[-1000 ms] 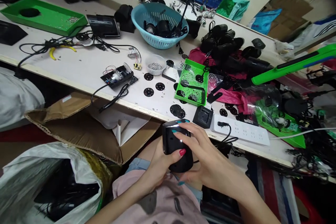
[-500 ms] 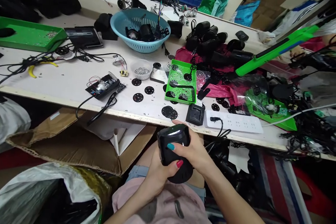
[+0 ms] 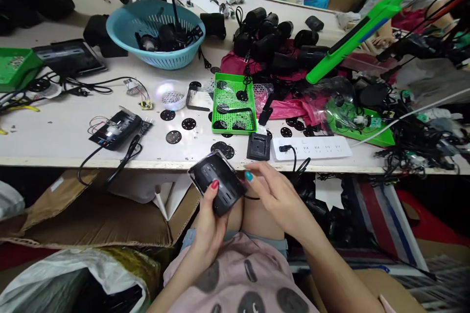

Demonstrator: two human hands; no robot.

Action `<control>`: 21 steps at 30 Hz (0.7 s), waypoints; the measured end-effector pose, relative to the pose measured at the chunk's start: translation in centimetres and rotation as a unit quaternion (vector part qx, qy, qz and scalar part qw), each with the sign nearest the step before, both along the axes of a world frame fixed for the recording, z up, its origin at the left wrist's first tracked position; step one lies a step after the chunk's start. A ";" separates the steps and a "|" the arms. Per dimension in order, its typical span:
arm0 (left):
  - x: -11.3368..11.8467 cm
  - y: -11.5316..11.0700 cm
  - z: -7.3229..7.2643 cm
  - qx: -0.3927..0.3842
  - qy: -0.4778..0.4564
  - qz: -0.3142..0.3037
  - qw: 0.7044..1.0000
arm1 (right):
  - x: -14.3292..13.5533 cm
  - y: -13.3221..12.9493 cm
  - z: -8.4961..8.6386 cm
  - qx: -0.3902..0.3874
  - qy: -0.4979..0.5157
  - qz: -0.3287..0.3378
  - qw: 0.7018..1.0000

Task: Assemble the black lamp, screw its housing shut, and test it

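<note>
My left hand point(image 3: 211, 222) is closed around a black plastic device housing point(image 3: 216, 181), its thumb lying across the slotted face. The housing is tilted over my lap, just below the table edge, and a clear or shiny rim shows at its upper left end. A short piece of black cord point(image 3: 251, 198) runs from its right side toward my other hand. My right hand point(image 3: 273, 193) is just right of the housing, fingers loosely stretched and thumb apart, with nothing visible in it. Close above both hands are a black square base point(image 3: 258, 146) and several black perforated discs point(image 3: 222, 149).
A white power strip point(image 3: 312, 148), a green perforated tray point(image 3: 234, 129) and an opened black device point(image 3: 115, 129) with wires lie near the table's front edge. Farther back stands a blue basket point(image 3: 121, 24). A green lamp bar point(image 3: 352, 39) slants over the right side, near another person's hand point(image 3: 382, 39).
The housing has turned from upright to tilted and moved up and left. My right hand has let go of it and moved to its right. The view has shifted rightward.
</note>
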State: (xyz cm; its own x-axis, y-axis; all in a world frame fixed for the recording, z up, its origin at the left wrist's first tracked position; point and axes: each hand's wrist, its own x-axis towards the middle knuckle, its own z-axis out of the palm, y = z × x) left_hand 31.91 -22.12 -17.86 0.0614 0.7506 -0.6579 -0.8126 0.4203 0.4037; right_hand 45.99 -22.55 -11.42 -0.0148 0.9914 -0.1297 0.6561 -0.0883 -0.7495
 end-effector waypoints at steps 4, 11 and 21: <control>0.0 1.5 0.9 0.011 -0.001 0.013 1.000 | 0.1 -2.2 -0.3 0.083 -0.066 0.030 0.994; 0.8 1.8 1.4 0.023 0.007 -0.018 1.000 | 0.5 -2.6 -2.6 0.217 -0.126 0.030 0.967; 2.9 1.6 1.7 0.011 0.031 0.039 0.999 | 1.4 -2.9 -3.1 0.272 -0.215 0.057 0.936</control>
